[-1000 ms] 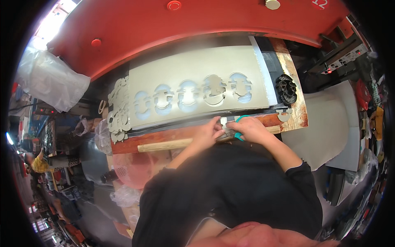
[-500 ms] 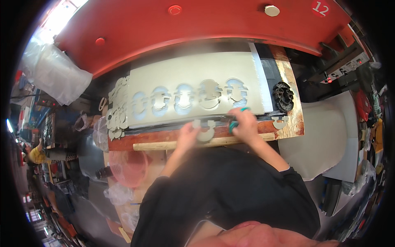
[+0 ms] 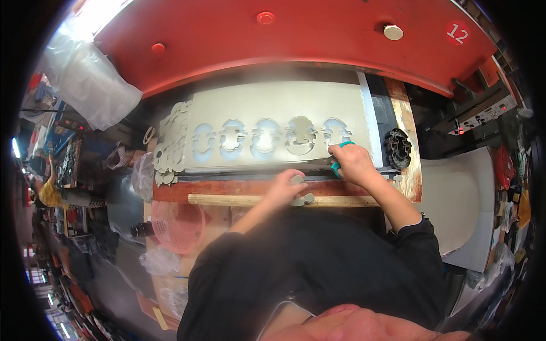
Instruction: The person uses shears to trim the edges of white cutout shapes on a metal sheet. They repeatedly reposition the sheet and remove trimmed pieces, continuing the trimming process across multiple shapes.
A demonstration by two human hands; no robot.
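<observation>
My left hand (image 3: 284, 187) is closed on a small grey cut-out piece (image 3: 304, 200) at the front edge of the table. To its right, my right hand (image 3: 357, 163) grips teal-handled scissors (image 3: 336, 168), whose dark blades point left, low over the near edge of the sheet. Behind both hands lies the wide beige-grey sheet (image 3: 273, 96), with a row of oval cut-outs along its near side. Inside the cut-outs, pale blue underlay and leftover pieces show. A black oval cutting die (image 3: 397, 149) stands right of the sheet.
A pile of cut grey pieces (image 3: 170, 145) lies at the sheet's left end. The red machine body (image 3: 296, 40) spans the far side. A wooden strip (image 3: 239, 200) edges the table. Below left is a pink basket (image 3: 177, 224); a control box (image 3: 483, 116) is at right.
My left hand has moved right with the piece, which is now turned and partly covered by the fingers. My right hand has shifted slightly right with the scissors. The whole view has shifted a little.
</observation>
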